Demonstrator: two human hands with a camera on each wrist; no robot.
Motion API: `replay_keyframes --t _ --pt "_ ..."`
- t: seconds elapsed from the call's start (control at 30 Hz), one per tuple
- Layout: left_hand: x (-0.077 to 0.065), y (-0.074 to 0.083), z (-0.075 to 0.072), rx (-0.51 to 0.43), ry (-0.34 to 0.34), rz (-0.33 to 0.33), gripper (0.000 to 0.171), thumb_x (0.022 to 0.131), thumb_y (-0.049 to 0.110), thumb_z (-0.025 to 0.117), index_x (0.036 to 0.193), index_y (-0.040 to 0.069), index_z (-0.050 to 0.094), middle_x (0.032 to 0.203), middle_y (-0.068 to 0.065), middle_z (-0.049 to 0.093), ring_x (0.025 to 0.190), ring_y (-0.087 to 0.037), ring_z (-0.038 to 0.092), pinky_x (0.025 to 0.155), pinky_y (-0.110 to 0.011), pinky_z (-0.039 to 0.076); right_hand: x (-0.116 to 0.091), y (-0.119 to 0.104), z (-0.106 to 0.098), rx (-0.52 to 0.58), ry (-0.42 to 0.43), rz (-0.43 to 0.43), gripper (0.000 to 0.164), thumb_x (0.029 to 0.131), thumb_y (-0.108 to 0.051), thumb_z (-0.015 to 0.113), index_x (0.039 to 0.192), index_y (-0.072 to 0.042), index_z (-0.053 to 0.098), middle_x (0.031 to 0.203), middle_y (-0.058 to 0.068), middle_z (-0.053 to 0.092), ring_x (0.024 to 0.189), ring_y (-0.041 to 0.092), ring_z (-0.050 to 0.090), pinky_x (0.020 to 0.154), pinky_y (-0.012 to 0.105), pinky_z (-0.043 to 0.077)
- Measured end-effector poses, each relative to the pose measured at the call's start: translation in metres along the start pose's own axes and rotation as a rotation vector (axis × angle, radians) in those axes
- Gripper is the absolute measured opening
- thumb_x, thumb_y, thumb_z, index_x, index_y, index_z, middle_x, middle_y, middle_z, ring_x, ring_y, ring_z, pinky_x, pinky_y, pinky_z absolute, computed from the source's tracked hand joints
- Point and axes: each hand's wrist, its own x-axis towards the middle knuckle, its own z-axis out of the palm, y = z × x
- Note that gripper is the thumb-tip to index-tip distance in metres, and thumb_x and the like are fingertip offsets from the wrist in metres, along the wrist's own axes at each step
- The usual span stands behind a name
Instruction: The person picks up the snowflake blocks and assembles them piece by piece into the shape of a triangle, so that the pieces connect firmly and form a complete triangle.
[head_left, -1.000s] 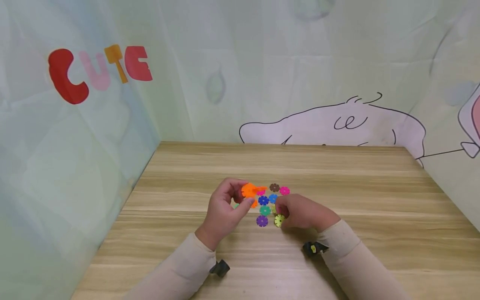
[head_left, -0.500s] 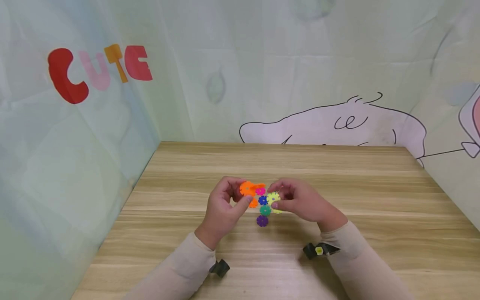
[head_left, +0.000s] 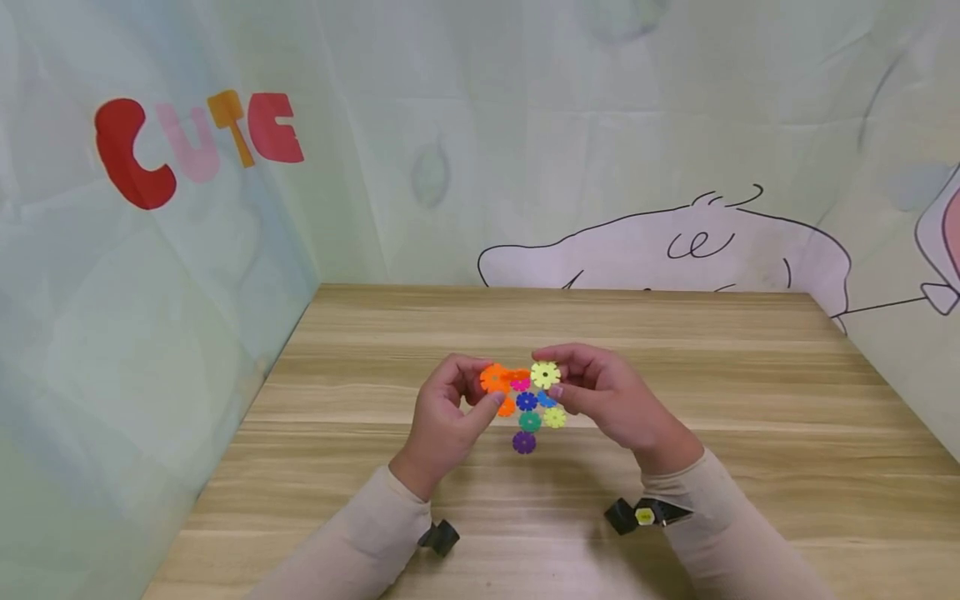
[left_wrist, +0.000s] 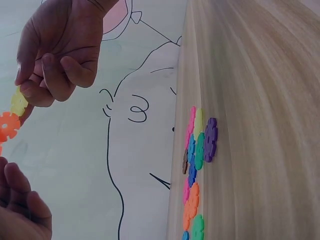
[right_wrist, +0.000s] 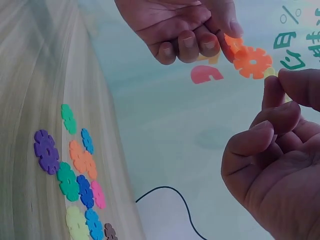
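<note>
My left hand (head_left: 448,421) pinches an orange notched snowflake disc (head_left: 490,385) between thumb and fingers. A second orange disc (head_left: 517,374) is joined to it at an angle, as the right wrist view shows with the near orange disc (right_wrist: 245,66). My right hand (head_left: 611,404) pinches a pale yellow snowflake disc (head_left: 552,367) between thumb and forefinger. In the left wrist view the yellow disc (left_wrist: 19,103) comes right up to the edge of the orange disc (left_wrist: 9,131). Both hands hold their pieces raised above the table.
Below the hands, loose discs lie on the wooden table (head_left: 375,333): purple (head_left: 517,442), green (head_left: 523,423), dark blue (head_left: 521,403), yellow (head_left: 554,423) and others. The right wrist view also shows a brown disc (right_wrist: 109,231). Printed cloth walls (head_left: 420,225) border the table.
My right hand has picked a yellow disc off the table, lifted it, and brought it left and up toward the orange pair. The left hand has stayed nearly in place.
</note>
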Motion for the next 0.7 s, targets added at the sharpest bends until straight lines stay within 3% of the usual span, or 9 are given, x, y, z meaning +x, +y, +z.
replay_keyframes --t 0.43,0.7 --pt "0.0005 0.0018 0.0000 -0.001 -0.005 -0.015 0.031 0.091 -0.004 0.074 0.121 0.000 0.064 0.091 -0.009 0.061 0.081 -0.016 0.055 0.073 -0.020 0.051 -0.0018 -0.0006 -0.0009 -0.015 -0.047 -0.007 0.041 0.104 -0.003 0.056 0.145 -0.008 0.062 0.089 0.013 0.058 0.076 0.022 0.056 0.072 0.029 0.057" --pt "0.0002 0.0013 -0.0001 -0.013 -0.019 0.000 0.031 0.091 -0.005 0.074 0.120 -0.001 0.064 0.090 -0.009 0.060 0.079 -0.015 0.054 0.072 -0.020 0.050 -0.0017 -0.0007 -0.0007 -0.012 -0.051 -0.015 0.042 0.105 -0.003 0.054 0.146 -0.004 0.060 0.085 0.010 0.054 0.077 0.024 0.055 0.073 0.031 0.056"
